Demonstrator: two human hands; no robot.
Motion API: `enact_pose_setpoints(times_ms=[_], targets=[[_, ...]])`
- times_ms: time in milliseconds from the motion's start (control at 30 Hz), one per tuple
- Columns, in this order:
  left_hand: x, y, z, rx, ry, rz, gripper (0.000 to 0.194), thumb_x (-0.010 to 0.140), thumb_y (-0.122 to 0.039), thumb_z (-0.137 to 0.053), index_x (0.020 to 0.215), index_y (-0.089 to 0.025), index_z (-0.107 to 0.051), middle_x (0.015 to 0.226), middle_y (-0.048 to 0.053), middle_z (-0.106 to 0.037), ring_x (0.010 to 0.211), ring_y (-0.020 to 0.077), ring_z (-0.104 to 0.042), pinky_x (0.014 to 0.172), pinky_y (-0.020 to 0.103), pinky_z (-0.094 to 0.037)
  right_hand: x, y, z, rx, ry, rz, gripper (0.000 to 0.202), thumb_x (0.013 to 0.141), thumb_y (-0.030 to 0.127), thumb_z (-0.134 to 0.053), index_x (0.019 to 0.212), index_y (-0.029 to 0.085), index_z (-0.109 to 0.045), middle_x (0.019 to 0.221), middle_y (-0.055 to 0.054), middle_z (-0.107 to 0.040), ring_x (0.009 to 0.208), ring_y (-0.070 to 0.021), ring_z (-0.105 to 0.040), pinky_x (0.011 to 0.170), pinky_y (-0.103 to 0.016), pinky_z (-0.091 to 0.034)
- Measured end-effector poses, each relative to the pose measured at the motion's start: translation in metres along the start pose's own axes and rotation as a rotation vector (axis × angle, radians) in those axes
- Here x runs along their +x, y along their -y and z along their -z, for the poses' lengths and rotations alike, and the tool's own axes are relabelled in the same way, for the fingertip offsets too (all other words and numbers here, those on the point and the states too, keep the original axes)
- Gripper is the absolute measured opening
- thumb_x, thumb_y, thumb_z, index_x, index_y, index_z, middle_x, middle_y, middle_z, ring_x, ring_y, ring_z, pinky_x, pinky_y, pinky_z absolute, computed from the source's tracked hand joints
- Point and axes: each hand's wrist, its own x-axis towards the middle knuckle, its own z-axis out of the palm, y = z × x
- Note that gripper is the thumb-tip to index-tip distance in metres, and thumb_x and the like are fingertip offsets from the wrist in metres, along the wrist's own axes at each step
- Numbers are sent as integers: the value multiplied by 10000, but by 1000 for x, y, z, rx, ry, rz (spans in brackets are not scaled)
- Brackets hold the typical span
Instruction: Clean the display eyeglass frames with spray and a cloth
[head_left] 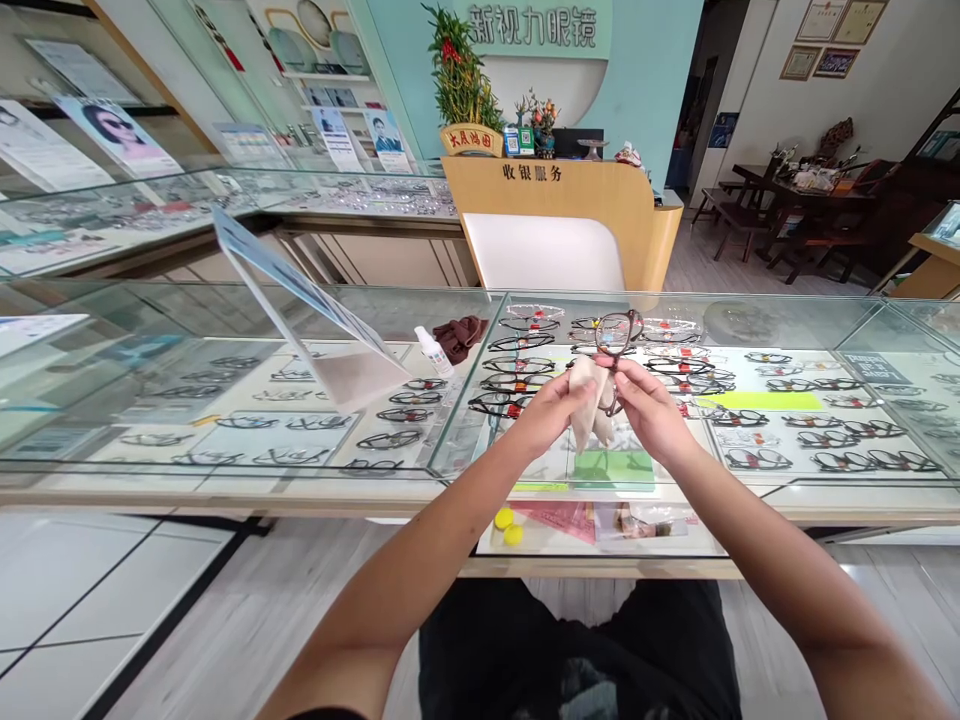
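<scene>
A light beige cloth [587, 400] is pinched in my left hand [551, 408], just above the glass display counter. My right hand [651, 408] grips a dark-framed pair of glasses [616, 333], whose lenses point upward and away from me. The cloth touches the glasses between my two hands, and part of the frame is hidden behind it and my fingers. Rows of eyeglasses [523, 341] lie around and beyond my hands. To the left stand a white spray bottle [433, 351] and a crumpled dark brown cloth [460, 338].
A tilted white-framed mirror or display stand [300, 310] rises from the counter [375, 505] on the left. Beneath my forearms, an open lower shelf [491, 542] holds yellow round items and packets. A wooden reception desk [555, 190] with a plant stands beyond.
</scene>
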Motion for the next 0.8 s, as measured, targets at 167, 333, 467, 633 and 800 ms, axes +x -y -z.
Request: enact_pose_setpoints(times_ms=[167,333,467,633,800], targets=[[7,0,2,-214,-30,52,398,944,-465,-841,1184,-150,-797,1075,96,-840,1089,279,-799,979,360,-609,2,-3,3,-124,-16,99,386,839,683,-856,1046,358,-850,1340,-12,-785,1365,-277,-643,1286,-464,-393],[5,-3,1,-229,31,97,402,1017,-473,-751,1247,-145,-788,1154,115,-843,1151,297,-798,1024,401,-624,1,-1,2,-84,-21,63,401,830,685,-863,1054,353,-841,1340,-10,-799,1381,-274,-650,1304,-472,-380],[3,4,1,-173,27,76,337,896,-442,-898,1028,-150,-797,919,78,-835,941,288,-828,858,364,-648,-1,2,-1,-21,-22,1,426,796,664,-898,1059,338,-826,1308,-12,-823,1353,-277,-680,1271,-476,-433],[6,2,-7,-276,-103,66,275,1044,-386,-710,1095,-131,-801,981,108,-844,1045,290,-823,962,385,-638,0,2,-2,-10,-47,25,412,769,670,-914,1014,348,-835,1348,3,-809,1345,-272,-680,1260,-466,-444],[2,-18,-20,-487,-171,106,452,1139,-334,-424,1371,-92,-726,1129,139,-847,1195,300,-790,1157,451,-554,1,2,-1,-27,-65,32,426,756,690,-917,1013,357,-847,1347,-1,-802,1342,-272,-674,1268,-470,-435]])
